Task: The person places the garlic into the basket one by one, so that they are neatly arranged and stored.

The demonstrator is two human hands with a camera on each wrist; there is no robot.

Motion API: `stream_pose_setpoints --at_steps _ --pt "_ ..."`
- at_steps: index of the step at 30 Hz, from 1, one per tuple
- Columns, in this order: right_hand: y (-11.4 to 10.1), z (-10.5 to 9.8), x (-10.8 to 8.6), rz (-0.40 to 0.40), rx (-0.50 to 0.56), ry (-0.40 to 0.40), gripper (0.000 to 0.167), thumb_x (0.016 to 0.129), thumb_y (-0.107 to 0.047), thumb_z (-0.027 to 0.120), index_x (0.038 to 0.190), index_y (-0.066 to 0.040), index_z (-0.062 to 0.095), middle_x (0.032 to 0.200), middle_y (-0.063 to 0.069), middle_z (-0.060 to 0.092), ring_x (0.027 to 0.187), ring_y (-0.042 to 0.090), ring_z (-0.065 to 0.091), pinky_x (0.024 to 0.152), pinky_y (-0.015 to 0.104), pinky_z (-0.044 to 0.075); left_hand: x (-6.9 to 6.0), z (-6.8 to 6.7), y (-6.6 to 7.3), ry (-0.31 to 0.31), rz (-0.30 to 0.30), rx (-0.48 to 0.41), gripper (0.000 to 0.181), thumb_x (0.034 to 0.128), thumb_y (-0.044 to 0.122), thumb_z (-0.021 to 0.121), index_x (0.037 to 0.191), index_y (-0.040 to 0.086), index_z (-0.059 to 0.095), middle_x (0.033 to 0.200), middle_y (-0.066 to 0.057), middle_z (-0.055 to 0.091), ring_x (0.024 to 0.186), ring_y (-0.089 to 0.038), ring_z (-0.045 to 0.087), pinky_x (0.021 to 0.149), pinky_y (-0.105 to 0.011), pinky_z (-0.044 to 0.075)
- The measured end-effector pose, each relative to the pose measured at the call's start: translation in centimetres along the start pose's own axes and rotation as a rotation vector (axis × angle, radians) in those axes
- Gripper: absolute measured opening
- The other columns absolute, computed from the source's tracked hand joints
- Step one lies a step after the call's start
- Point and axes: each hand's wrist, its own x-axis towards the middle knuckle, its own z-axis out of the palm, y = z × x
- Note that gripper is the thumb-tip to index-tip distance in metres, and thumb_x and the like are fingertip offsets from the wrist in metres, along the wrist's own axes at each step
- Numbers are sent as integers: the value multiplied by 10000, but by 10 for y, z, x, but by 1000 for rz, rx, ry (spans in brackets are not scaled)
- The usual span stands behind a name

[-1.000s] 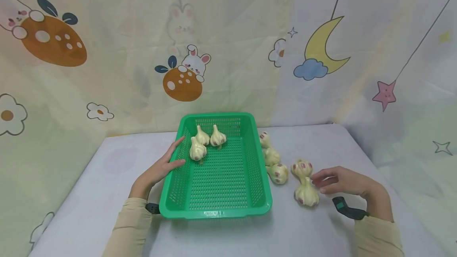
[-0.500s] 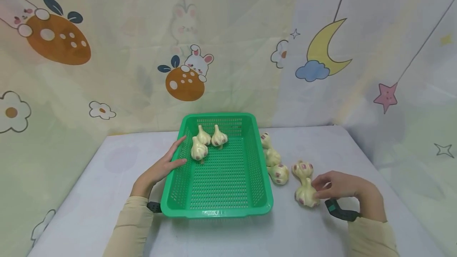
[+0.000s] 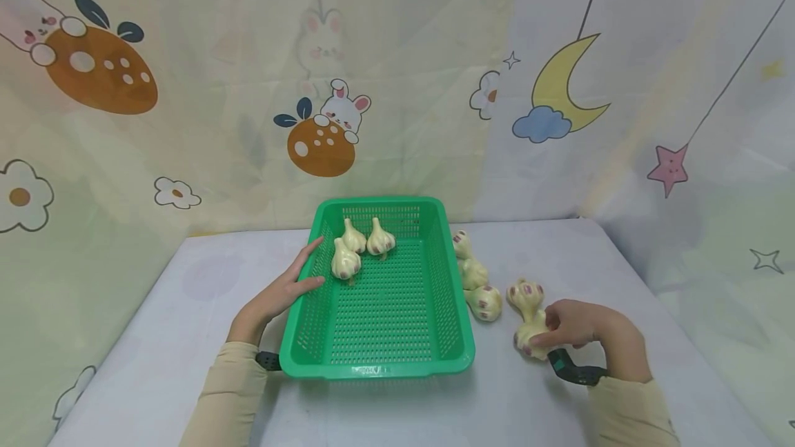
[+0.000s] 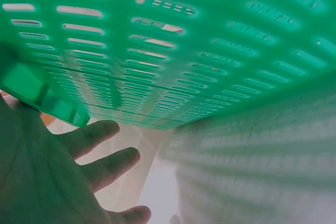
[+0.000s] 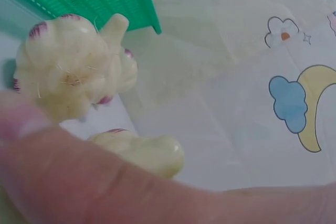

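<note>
My left hand [image 3: 276, 295] rests on the left rim of a green plastic basket [image 3: 375, 370], its fingers extended. In the left wrist view, several straight fingers lie outside the slotted basket wall. My right hand [image 3: 574, 326] grips the nearer garlic bulb [image 3: 526, 336] of a pair right of the basket, thumb on its near side. The farther garlic bulb [image 3: 525, 295] touches it. In the right wrist view, the thumb [image 5: 115, 187] partly covers one pale bulb [image 5: 139, 150], and a purple-tinged bulb shows behind it; which one is gripped I cannot tell there.
Inside the basket, three garlic bulbs [image 3: 346, 259] sit at the far left. Three more bulbs [image 3: 483, 302] lie in a row against its right wall. A white-covered table [image 3: 397, 412] bears everything, and a cartoon-printed curtain [image 3: 410, 88] hangs behind it.
My right hand has moved left and slightly down onto the nearer garlic bulb and taken hold of it. The left hand and basket stay essentially in place.
</note>
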Motion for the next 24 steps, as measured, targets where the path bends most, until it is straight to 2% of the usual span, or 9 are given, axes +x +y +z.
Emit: stream_pose_setpoints --at_steps 4,16,21,24 --pt "-5 3 2 -1 -11 11 427 772 -453 742 784 -74 545 682 -2 465 598 131 445 541 270 360 0 0 0 1 0 -1 703 987 245 467 1532 327 31 1604 -83 -70 1463 -381 -58 1074 -712 85" --pt "4 -4 -3 40 15 6 457 742 -386 774 943 -45 547 839 47 543 760 187 529 633 313 432 1 0 -4 0 12 -6 701 988 233 464 1534 320 32 1605 -85 -61 1464 -380 -46 1078 -708 87" --pt "13 -6 -5 44 58 6 478 737 -356 783 1015 -38 560 882 47 548 805 184 534 676 327 487 1 0 -4 1 8 -5 701 987 240 464 1531 336 33 1605 -81 -60 1464 -379 -50 1076 -710 86" --pt "18 -7 -6 31 102 8 523 757 -327 775 1086 15 556 958 85 566 859 199 565 713 356 534 1 0 -4 2 7 -1 701 986 244 466 1528 349 33 1605 -80 -62 1464 -381 -54 1073 -714 83"
